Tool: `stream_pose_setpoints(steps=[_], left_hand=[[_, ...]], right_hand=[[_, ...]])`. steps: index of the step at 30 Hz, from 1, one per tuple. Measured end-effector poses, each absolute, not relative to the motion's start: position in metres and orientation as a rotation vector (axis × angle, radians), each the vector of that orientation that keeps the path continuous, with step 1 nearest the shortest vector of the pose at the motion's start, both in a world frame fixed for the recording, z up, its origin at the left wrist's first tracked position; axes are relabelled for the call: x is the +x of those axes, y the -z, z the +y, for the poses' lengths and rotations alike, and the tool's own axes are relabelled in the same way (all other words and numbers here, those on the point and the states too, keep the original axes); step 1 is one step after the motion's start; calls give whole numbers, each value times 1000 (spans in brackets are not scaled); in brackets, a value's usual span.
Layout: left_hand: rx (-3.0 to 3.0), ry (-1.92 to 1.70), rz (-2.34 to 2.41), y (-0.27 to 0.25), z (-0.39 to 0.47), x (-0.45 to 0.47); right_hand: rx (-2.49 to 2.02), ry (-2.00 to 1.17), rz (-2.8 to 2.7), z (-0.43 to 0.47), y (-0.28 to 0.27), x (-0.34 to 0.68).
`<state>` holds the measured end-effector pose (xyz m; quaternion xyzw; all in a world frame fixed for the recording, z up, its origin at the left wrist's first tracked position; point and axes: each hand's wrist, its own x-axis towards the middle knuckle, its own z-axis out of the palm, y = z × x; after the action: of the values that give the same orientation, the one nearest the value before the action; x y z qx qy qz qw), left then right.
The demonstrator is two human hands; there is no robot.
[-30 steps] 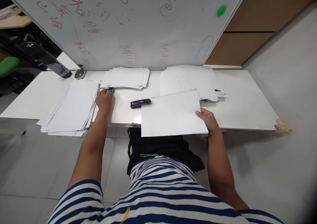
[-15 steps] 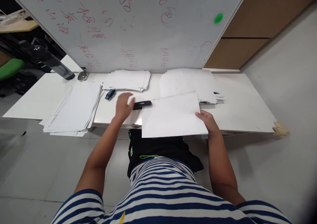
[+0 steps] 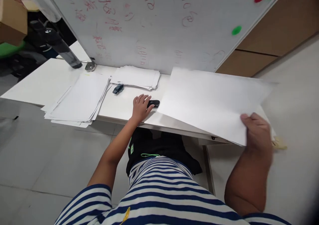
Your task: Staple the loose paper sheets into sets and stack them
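Note:
In the head view, my right hand (image 3: 258, 130) grips the near right corner of white paper sheets (image 3: 206, 102), thumb on top. The sheets are raised and tilted over the right part of the desk, partly blurred. My left hand (image 3: 141, 108) rests on a black stapler (image 3: 155, 103) on the desk, its fingers curled over it. Only the stapler's right end shows; the rest is under the hand. A small dark blue object (image 3: 118, 89), its kind unclear, lies to the left of that hand.
A large paper pile (image 3: 79, 100) overhangs the desk's front edge on the left. Another paper stack (image 3: 138, 77) lies against the whiteboard (image 3: 159, 36). A dark bottle (image 3: 66, 49) and a round metal object (image 3: 90, 66) stand farther left. A cardboard box (image 3: 13, 19) is at the far left.
My right hand has swung the sheets to the right, off the stapler and over the stack there. My left hand has settled onto the stapler. The view has shifted, and a cardboard box appears at left.

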<state>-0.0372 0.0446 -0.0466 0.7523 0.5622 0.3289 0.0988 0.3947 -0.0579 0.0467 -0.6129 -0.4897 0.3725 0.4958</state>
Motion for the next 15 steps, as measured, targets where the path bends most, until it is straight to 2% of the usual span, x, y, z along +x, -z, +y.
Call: stream_pose_setpoints(steps=[1,4,8,11,15], left_hand=[[2127,-1073,1629,43,39,-37],[1619,-1351,1383,31,11,-35],[1020,-1404,1045,13,-36,-32],[811,-1515,1146,12,-66,-44],[666,-1673,1491,22,-87,-100]], right_hand=[[-1471,-839,-1083,-51,-38,377],[-1353,-970,-1049,-34,-17,308],[-1251,-1025,-1191,-29,-4,207],[-1156,-1125,-1327,-37,2,130],[-1020,-1459,-1463,-51,13,51]])
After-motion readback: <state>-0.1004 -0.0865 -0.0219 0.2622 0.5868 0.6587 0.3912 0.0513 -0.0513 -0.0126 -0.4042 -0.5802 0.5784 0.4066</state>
